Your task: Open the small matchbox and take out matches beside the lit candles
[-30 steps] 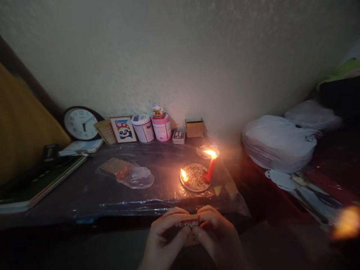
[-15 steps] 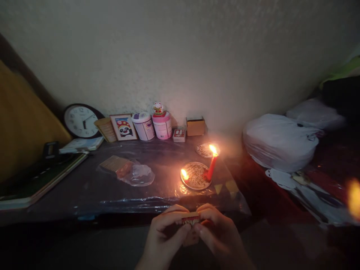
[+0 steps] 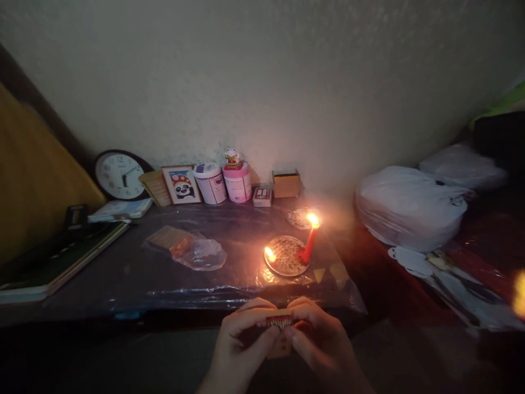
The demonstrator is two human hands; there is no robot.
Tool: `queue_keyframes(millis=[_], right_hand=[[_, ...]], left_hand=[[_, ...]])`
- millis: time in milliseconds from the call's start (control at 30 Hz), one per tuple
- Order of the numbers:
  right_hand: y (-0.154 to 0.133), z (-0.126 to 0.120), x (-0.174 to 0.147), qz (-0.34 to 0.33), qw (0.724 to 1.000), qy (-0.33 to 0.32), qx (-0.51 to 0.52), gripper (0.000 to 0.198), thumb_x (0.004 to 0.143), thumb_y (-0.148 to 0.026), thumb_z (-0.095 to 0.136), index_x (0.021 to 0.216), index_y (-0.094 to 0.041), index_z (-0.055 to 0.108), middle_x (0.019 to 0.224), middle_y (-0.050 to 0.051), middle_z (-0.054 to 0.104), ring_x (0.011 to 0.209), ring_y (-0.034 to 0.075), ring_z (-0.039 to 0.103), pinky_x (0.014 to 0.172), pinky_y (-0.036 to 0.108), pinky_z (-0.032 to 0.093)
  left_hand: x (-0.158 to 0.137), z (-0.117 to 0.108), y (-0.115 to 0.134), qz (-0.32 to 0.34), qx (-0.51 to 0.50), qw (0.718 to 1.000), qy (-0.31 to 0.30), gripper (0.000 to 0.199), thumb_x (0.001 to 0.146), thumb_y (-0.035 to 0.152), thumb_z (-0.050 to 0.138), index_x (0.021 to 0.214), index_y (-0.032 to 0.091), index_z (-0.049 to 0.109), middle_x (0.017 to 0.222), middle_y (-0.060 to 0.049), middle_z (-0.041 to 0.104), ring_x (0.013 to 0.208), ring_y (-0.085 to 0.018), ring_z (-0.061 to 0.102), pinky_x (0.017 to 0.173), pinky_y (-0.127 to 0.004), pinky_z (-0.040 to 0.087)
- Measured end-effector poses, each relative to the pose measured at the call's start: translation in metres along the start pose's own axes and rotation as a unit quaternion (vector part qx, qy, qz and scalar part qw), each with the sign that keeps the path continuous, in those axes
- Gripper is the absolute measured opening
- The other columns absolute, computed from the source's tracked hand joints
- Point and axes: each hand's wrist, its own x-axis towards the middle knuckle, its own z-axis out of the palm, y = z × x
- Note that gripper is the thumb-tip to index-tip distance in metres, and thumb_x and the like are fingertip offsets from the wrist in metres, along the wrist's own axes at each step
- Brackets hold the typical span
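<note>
Between my two hands is a small matchbox (image 3: 279,346), partly open, with a row of red-tipped matches (image 3: 279,322) showing at its upper end. My left hand (image 3: 246,339) pinches its left side with thumb and fingers. On the other side, my right hand (image 3: 314,336) grips it the same way, thumb near the matches. Both hands are low in the view, in front of the table's near edge. Beyond them, a lit red candle (image 3: 310,244) stands slightly tilted on a round plate (image 3: 289,262). A second, very short flame (image 3: 269,253) burns at the plate's left side.
Another round dish (image 3: 297,218) lies behind the plate. A plastic bag with a brown block (image 3: 168,239) rests left on the plastic-covered table (image 3: 135,284). Along the wall stand a clock (image 3: 121,176), a picture frame (image 3: 181,185), two canisters (image 3: 210,184) and small boxes (image 3: 286,184). White bags (image 3: 412,205) sit right.
The whole view has shifted very slightly. My hands keep the same grip on the matchbox, and the candle flame flickers.
</note>
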Motion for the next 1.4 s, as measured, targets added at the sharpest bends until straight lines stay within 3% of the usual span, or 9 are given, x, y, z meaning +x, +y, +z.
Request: queue_keyframes(millis=[367,1400], right_hand=[[-0.0003,0.0002,0.0008,0.002,1.000,0.006,-0.016,0.010,0.080,-0.025,0.062,0.076,-0.017,0.065,0.077,0.002,0.057,0.068,0.014,0.054,0.058,0.025,0.046],[-0.0021,-0.0007,-0.0001,0.010,1.000,-0.006,-0.017,0.010,0.081,-0.027,0.063,0.079,-0.017,0.066,0.080,0.003,0.058,0.071,0.015,0.055,0.061,0.026,0.047]], left_hand=[[0.0017,0.0009,0.0009,-0.026,-0.024,0.999,-0.012,0.013,0.080,0.021,0.065,0.087,0.020,0.076,0.086,-0.007,0.068,0.080,-0.020,0.063,0.070,-0.029,0.050],[0.0012,0.0009,0.0016,-0.013,-0.019,1.000,0.002,0.013,0.079,0.019,0.066,0.088,0.020,0.076,0.084,-0.009,0.068,0.079,-0.021,0.063,0.071,-0.032,0.051]])
